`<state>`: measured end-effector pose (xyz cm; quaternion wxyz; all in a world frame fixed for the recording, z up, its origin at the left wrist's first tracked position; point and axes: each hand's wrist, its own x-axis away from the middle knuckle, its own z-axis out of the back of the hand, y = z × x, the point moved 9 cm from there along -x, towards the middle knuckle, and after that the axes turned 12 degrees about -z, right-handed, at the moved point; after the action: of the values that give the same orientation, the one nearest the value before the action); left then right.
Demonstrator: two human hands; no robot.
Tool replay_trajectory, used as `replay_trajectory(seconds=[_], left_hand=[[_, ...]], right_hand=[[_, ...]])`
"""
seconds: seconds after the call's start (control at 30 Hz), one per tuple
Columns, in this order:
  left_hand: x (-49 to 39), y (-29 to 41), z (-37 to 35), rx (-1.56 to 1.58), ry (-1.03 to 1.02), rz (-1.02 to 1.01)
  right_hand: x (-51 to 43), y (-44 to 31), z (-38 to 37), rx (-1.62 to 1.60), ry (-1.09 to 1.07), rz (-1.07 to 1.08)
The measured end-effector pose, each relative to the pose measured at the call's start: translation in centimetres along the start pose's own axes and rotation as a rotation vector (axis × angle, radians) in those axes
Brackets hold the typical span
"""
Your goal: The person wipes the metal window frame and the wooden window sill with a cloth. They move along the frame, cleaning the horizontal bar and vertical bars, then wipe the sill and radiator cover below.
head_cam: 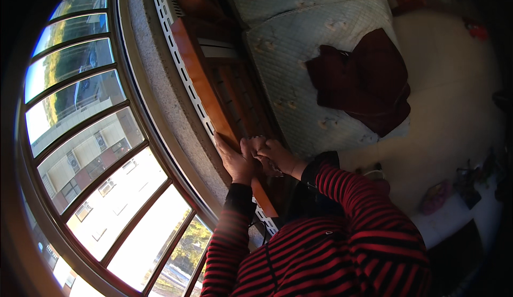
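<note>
My left hand (236,158) lies on a reddish-brown wooden rail (208,92), its fingers spread along the edge and its thumb near a small pinkish-brown cloth (256,142). Just right of it, my right hand (280,156) grips the cloth, fingers curled, over the rail's inner side. Part of the cloth hangs below my right hand. Wooden slats (232,92) show beyond my hands. A dark red garment (360,84) lies crumpled on a pale quilted cover (292,68) to the right.
A perforated white metal strip (184,64) and a speckled stone sill (156,60) run along the rail's left. Beyond stands a barred window (116,112). Pale floor (441,80) lies at the right, with a pink item (435,196) and a plant (469,180) near its lower part.
</note>
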<state>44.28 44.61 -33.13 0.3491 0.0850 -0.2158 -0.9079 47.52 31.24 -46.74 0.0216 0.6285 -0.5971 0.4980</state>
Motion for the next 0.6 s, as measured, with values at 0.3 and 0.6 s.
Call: replay_trajectory(seconds=[0.3,0.6], left_hand=[[0.0,-0.3,-0.2,-0.021,-0.013,0.023],[0.2,-1.0,-0.3,-0.024,-0.011,0.010]], right_hand=[[-7.8,-5.0,5.8,-0.331,-0.146,-0.133],[-23.4,-16.4,-0.5,-0.122,0.055,0.022]])
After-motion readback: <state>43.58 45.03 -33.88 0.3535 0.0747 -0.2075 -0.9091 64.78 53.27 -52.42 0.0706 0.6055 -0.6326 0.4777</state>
